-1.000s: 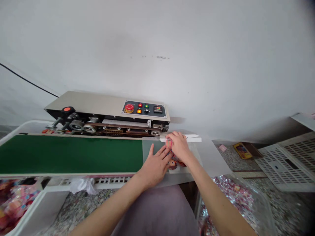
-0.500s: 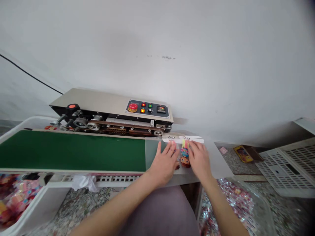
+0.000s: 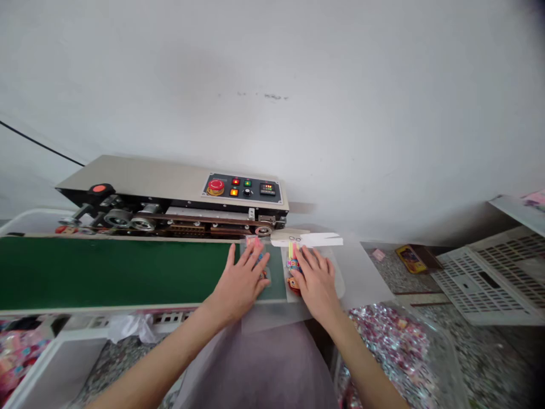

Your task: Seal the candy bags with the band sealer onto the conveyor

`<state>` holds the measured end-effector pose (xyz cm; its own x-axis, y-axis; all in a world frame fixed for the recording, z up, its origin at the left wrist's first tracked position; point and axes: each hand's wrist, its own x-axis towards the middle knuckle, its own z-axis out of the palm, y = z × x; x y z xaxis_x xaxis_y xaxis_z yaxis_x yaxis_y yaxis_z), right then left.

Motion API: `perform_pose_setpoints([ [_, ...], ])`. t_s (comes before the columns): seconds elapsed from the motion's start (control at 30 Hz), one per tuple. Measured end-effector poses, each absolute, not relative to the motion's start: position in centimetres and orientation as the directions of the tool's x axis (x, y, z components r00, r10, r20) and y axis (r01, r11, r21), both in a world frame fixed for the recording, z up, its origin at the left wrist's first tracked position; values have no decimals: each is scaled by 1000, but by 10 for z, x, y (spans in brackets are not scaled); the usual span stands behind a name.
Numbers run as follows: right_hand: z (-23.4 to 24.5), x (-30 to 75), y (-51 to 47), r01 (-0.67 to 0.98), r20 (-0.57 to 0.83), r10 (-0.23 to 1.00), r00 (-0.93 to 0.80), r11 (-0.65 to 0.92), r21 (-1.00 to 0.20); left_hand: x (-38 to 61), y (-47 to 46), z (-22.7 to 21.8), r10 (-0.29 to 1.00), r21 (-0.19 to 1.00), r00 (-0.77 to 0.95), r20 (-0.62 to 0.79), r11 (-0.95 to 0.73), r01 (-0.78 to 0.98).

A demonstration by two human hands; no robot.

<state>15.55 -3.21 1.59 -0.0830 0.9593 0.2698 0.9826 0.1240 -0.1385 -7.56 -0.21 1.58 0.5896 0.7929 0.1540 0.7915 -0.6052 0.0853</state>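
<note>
A single camera on the person's head looks forward and down, close over the left hand [image 3: 240,281] and right hand [image 3: 317,281], facing the white wall [image 3: 323,85], with the sealing machine [image 3: 170,196] and green belt [image 3: 106,272] left of centre.

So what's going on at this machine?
A person works at a sealer with a green belt. The left hand lies flat on a small packet at the belt's right end, close to the sealer's intake. The right hand lies flat on a second packet on the clear plate just right of the belt. Both hands are open, fingers spread.
</note>
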Motion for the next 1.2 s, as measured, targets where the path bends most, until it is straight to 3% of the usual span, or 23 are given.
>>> perform_pose_setpoints([
  [0.13, 28, 152, -2, 930, 351, 935, -56, 177, -323, -65, -10, 38, 843, 88, 524, 126, -535, 840],
  [0.23, 31, 152, 24, 886, 331, 942, -50, 195, -421, -34, -18, 44, 754, 161, 638, 157, -657, 736],
  [0.4, 20, 153, 47, 885, 303, 953, -16, 154, -439, -6, -24, 31, 700, 230, 708, 90, -706, 670],
  [0.6, 16, 161, 39, 855, 327, 945, 13, 160, -494, -5, -24, 32, 711, 208, 697, 94, -699, 684],
  [0.83, 9, 192, -38, 819, 449, 881, 146, 147, -555, 6, -19, 18, 758, 188, 624, 188, -651, 735],
  [1.2, -10, 267, -157, 838, 442, 838, 320, -33, -545, -50, -12, 13, 854, 86, 498, 153, -513, 854],
])
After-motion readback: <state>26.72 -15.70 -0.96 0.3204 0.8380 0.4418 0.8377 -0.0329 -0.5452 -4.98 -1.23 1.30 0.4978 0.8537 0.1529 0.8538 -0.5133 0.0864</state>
